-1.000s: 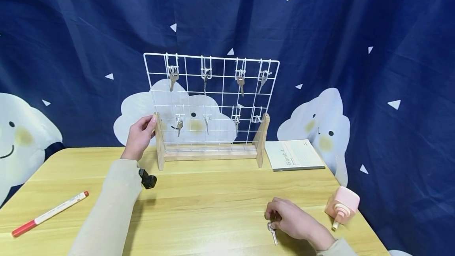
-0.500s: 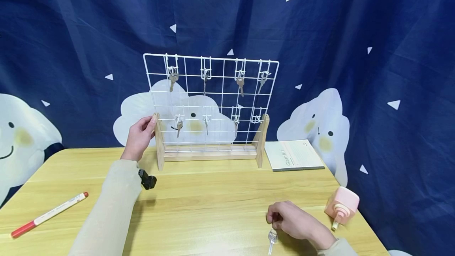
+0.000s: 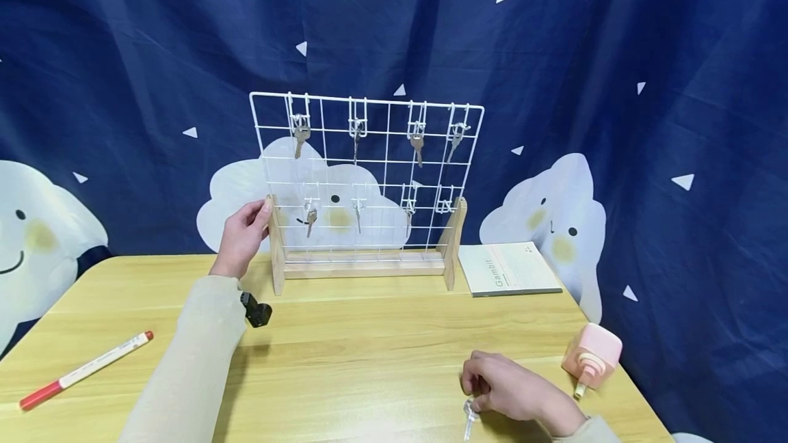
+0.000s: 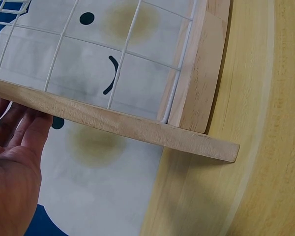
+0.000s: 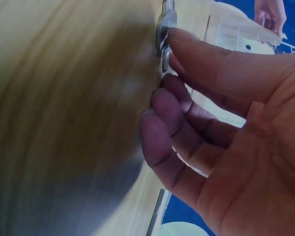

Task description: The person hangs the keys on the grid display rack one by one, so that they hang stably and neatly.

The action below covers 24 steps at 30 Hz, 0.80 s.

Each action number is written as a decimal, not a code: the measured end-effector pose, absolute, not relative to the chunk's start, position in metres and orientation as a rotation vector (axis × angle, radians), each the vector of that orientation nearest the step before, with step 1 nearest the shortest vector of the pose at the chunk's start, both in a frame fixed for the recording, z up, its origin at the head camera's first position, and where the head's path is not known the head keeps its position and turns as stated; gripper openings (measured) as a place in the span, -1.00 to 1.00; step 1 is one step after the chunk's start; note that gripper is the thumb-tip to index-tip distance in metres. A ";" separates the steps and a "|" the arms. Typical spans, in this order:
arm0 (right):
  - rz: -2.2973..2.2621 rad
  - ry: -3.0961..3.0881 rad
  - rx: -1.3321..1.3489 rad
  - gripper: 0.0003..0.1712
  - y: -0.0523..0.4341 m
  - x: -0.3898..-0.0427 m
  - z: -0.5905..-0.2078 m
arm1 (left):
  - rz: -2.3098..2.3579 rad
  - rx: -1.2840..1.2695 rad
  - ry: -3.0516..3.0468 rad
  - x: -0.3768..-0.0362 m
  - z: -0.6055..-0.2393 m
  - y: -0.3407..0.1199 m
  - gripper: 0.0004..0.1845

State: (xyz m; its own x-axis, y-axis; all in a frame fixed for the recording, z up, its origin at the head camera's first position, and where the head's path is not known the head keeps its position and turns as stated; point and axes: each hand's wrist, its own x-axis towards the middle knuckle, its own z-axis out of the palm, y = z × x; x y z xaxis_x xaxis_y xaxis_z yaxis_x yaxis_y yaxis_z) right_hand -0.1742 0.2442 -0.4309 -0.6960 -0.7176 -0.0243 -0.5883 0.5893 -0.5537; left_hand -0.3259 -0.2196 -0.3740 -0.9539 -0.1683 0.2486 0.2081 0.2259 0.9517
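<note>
A white wire key rack (image 3: 363, 269) on a wooden base stands at the back of the table, with several keys (image 3: 300, 134) hanging on its hooks. My left hand (image 3: 243, 234) grips its left wooden post, thumb in front and fingers behind. In the left wrist view my left hand (image 4: 14, 162) lies against that post of the rack (image 4: 196, 83). Near the table's front right, my right hand (image 3: 473, 398) pinches the head of a silver key (image 3: 469, 421), whose blade points down at the tabletop. In the right wrist view the key (image 5: 166, 22) sits at the tips of my right hand (image 5: 169, 49).
A red-capped marker (image 3: 86, 369) lies at the front left of the wooden table (image 3: 345, 347). A white booklet (image 3: 507, 267) lies right of the rack. A pink object (image 3: 592, 354) sits at the right edge. A blue curtain hangs behind.
My right hand has raised the key from lying flat on the table to hanging from its fingertips. The left hand and the rack have stayed put.
</note>
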 end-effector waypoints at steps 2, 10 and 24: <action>-0.766 2.570 -1.108 -0.65 0.244 -0.175 -0.432 | -1.782 -0.040 -2.209 -0.326 -0.374 -0.219 -0.36; -0.809 2.553 -1.140 -0.66 0.247 -0.173 -0.432 | -1.779 -0.045 -2.212 -0.327 -0.375 -0.220 -0.35; -0.814 2.527 -1.220 -0.68 0.251 -0.175 -0.436 | -1.770 -0.033 -2.223 -0.327 -0.375 -0.220 -0.36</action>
State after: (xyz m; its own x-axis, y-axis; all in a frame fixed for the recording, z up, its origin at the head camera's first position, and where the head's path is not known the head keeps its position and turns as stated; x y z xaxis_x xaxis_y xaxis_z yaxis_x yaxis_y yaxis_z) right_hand -0.1751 0.2507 -0.4358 -0.6312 -0.7745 0.0415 -0.6531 0.5019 -0.5671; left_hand -0.3266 -0.2200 -0.3748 -0.9551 -0.1665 0.2450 0.2015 0.2410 0.9494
